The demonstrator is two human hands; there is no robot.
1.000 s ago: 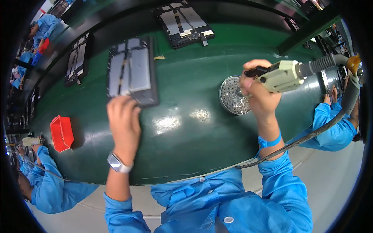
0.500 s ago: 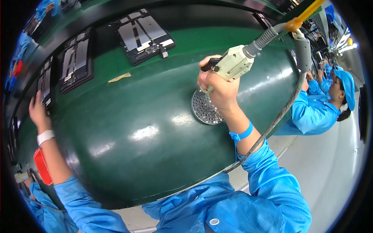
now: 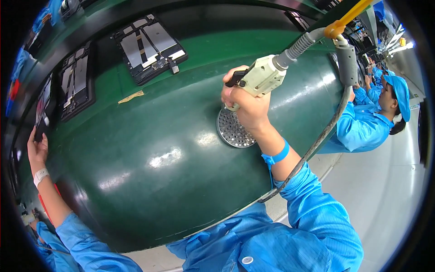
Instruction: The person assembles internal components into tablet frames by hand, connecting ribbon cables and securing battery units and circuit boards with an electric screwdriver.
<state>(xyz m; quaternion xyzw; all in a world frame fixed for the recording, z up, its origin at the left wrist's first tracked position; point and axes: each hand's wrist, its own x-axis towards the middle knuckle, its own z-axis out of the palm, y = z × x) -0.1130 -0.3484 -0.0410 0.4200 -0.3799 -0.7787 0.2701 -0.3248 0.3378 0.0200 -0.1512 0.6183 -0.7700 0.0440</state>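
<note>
At the far left, my left hand [image 3: 38, 149] has its fingers and thumb around the near end of an opened tablet [image 3: 44, 106], a dark slim device with pale battery panels inside. My right hand [image 3: 248, 103] is wrapped round a pale green electric screwdriver [image 3: 265, 78], with its black lever beside the fingers. The screwdriver's tip is hidden behind the hand. Just under it, a round metal dish [image 3: 231, 127] full of small holes, with several bright screws in it, lies on the green bench mat [image 3: 149, 195].
Two more opened tablets, a middle one [image 3: 76, 81] and a right one [image 3: 149, 49], lie along the back. A tan strip [image 3: 130, 97] rests before them. A grey cable [image 3: 333, 120] hangs beside my right forearm. A co-worker [image 3: 369, 115] in blue is at right; a red object [image 3: 45, 206] shows behind my left forearm.
My left hand has shifted and now closes on the near end of the leftmost tablet. The view has turned slightly, moving the bench things leftward. The right hand stays over the dish with the screwdriver.
</note>
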